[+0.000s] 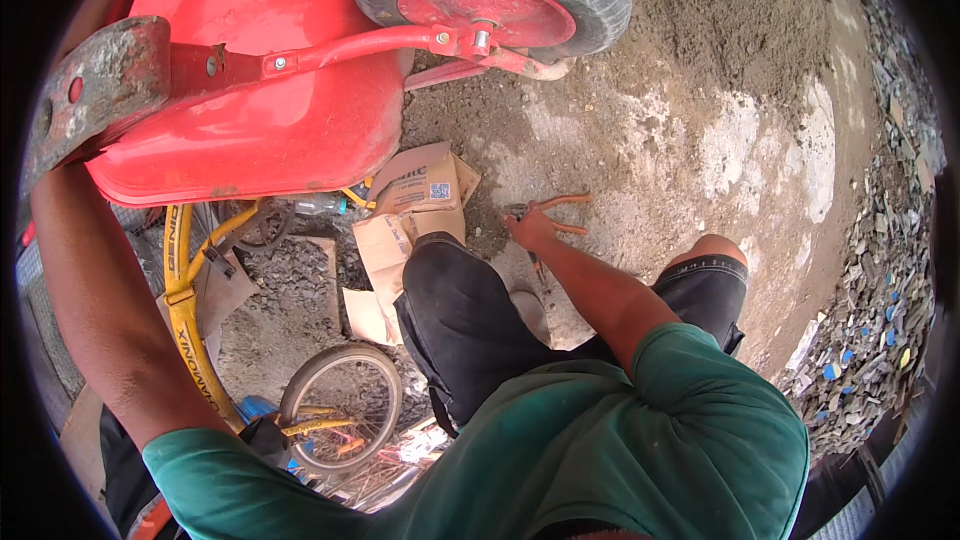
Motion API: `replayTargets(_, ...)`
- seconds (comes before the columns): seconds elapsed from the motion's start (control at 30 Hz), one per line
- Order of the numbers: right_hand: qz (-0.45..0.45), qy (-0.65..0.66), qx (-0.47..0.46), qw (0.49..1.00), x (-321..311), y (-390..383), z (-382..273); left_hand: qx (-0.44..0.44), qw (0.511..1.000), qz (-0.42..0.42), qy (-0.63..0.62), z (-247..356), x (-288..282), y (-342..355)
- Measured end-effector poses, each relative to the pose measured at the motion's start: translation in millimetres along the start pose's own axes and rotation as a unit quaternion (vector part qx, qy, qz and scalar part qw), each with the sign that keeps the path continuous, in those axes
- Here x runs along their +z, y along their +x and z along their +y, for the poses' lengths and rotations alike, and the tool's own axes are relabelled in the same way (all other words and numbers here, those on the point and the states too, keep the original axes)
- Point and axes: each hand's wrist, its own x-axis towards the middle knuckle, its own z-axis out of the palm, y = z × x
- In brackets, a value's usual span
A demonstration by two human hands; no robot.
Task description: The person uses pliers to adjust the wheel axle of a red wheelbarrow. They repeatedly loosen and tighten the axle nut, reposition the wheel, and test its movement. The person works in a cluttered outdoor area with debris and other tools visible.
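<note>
A red wheelbarrow [270, 130] lies tipped over at the upper left, its black-tyred wheel [490, 0] raised. My left arm reaches up along its left side, and the hand is hidden behind the worn metal leg bracket [105, 85]. Low over the ground, my right hand [532, 229] has its fingers closed at the jaw end of pliers [568, 200], whose two orange handles spread to the right. A dark, narrow tool [540, 268] lies partly hidden under my right wrist.
An opened cardboard box [410, 195] lies by my left knee. At the left are a yellow bicycle frame [190, 330] and a spoked wheel [340, 408]. Damp sand [720, 0] covers the far ground, and rubble [860, 320] lines the right side.
</note>
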Motion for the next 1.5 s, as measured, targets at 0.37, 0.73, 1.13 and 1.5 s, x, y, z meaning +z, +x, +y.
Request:
replayTargets(0.37, 0.042, -0.135, -0.196, 0.97, -24, -7, 22, -0.011, 1.0, 0.0, -0.026, 18, 33, -100)
replayTargets(0.73, 0.224, 0.006, -0.205, 0.953, -194, -51, -49, -0.02, 0.998, 0.0, -0.065, 27, 51, -155)
replayTargets(1.13, 0.323, 0.014, -0.338, 0.884, -228, -36, -165, -0.011, 0.996, -0.007, -0.085, 28, 59, -164)
replayTargets(1.5, 0.347, 0.018, -0.339, 0.875, -210, -18, -217, -0.01, 0.996, -0.012, -0.088, 30, 63, -166)
